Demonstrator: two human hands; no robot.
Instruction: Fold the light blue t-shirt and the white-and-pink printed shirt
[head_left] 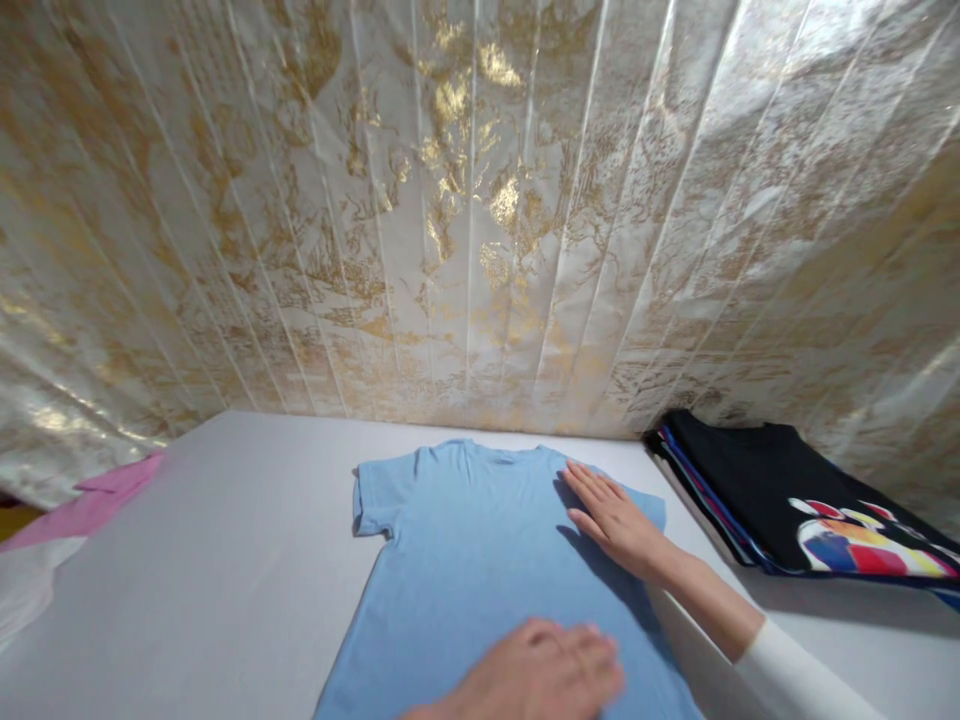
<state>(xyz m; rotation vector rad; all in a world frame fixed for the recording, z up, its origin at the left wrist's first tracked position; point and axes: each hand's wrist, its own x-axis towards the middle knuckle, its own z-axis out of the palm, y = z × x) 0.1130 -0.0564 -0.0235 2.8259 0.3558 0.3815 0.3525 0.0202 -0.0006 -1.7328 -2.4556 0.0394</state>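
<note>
A light blue T-shirt (465, 560) lies spread on the white table, its neckline toward the wall and its lower part running out of view at the bottom. My right hand (611, 520) is over the shirt's right shoulder, fingers stretched out and palm down, casting a shadow on the cloth. Lower down, my left hand (544, 670) is above the middle of the shirt, somewhat blurred, its fingers extended. Neither hand grasps the fabric. The left sleeve of the shirt is slightly folded at its edge.
On the right stands a stack of folded shirts (750, 490), a black one with a colourful print on top. Pink and white cloth (97, 505) hangs at the table's left edge. Behind the white table (247, 560) rises a wall covering (465, 220) with gold patterns.
</note>
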